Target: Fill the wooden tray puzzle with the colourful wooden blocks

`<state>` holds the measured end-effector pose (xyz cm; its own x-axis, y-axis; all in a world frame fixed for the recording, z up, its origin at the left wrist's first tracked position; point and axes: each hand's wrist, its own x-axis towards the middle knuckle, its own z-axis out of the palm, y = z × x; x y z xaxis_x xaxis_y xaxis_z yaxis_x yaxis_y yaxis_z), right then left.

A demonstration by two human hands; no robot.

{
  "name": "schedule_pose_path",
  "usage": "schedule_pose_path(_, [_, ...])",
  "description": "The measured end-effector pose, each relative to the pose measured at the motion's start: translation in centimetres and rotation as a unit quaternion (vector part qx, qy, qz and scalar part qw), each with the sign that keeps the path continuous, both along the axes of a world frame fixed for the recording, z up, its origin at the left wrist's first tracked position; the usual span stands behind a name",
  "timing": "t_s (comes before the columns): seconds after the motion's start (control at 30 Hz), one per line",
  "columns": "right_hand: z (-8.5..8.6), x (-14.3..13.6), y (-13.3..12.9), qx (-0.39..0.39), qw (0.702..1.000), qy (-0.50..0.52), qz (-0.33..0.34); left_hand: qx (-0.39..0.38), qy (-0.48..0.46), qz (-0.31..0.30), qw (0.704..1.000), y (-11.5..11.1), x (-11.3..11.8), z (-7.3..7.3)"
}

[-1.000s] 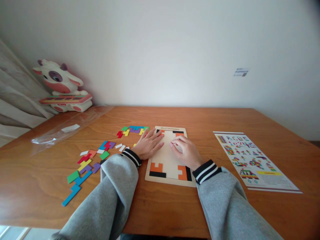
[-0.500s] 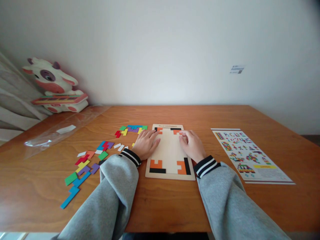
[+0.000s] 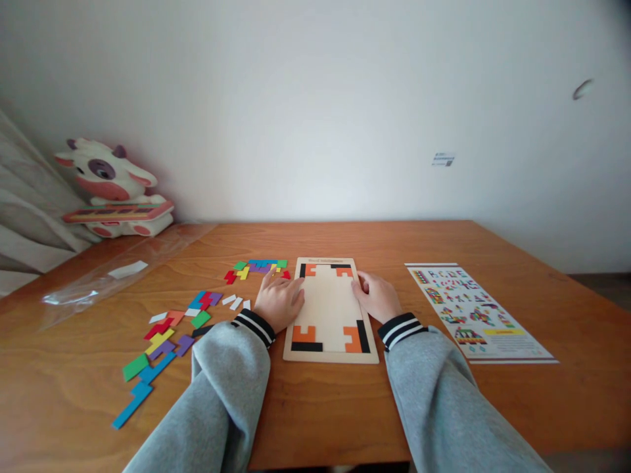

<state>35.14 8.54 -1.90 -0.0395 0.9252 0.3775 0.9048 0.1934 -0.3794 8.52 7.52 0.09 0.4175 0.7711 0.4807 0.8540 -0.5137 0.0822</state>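
A wooden puzzle board (image 3: 328, 309) lies flat between my hands. Orange U-shaped pieces and black pieces sit in its corners, such as the orange piece (image 3: 304, 334) and the black bar (image 3: 306, 347) at the near left. My left hand (image 3: 279, 302) is open, its fingers apart, at the board's left edge; a fingertip reaches over the rim. On the opposite side, my right hand (image 3: 379, 297) is closed on the board's right edge, thumb over the rim and fingers curled. Part of that edge is hidden by it.
Loose coloured puzzle pieces (image 3: 160, 340) spread over the table's left side, with another cluster (image 3: 263, 266) behind my left hand. A printed pattern sheet (image 3: 480, 315) lies at right. Far left are a clear plastic bag (image 3: 93, 282) and a cow toy keyboard (image 3: 118, 210).
My left hand has drawn back leftward from the board's upper part. My right hand has moved from above the upper right pieces to the right edge. The view has tilted up slightly.
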Motion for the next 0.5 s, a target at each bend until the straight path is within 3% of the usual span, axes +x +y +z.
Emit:
schedule_pose_path(0.33, [-0.3, 0.1, -2.8, 0.027, 0.999, -0.038, 0.011, -0.012, -0.028, -0.035, 0.999, -2.5, -0.8, -0.4])
schedule_pose_path(0.5, [-0.4, 0.9, -5.1, 0.025, 0.997, 0.065, 0.035, -0.022, -0.06, -0.074, 0.995, -5.5, -1.1, -0.2])
